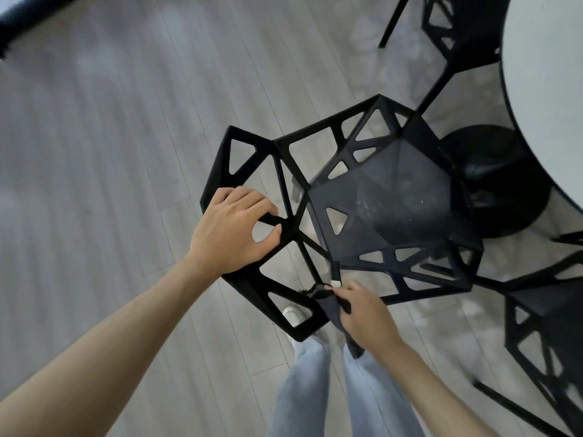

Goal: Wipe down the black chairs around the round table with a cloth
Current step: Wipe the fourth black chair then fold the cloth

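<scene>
A black chair [388, 197] with an open geometric frame stands below me, its dusty seat facing the round table [542, 83]. My left hand [232, 230] grips a bar of the chair's backrest, fingers curled over it. My right hand [362, 313] holds a dark grey cloth [334, 310] with a small white tag, pressed against the lower right edge of the backrest. Part of the cloth hangs down under my hand.
Two more black chairs stand near: one at the top right [454, 36] and one at the right edge [545, 335]. The table's black round base [504, 187] sits just beyond the seat. Grey wood-plank floor [110, 152] lies to the left. My legs and a white shoe [293, 313] are below.
</scene>
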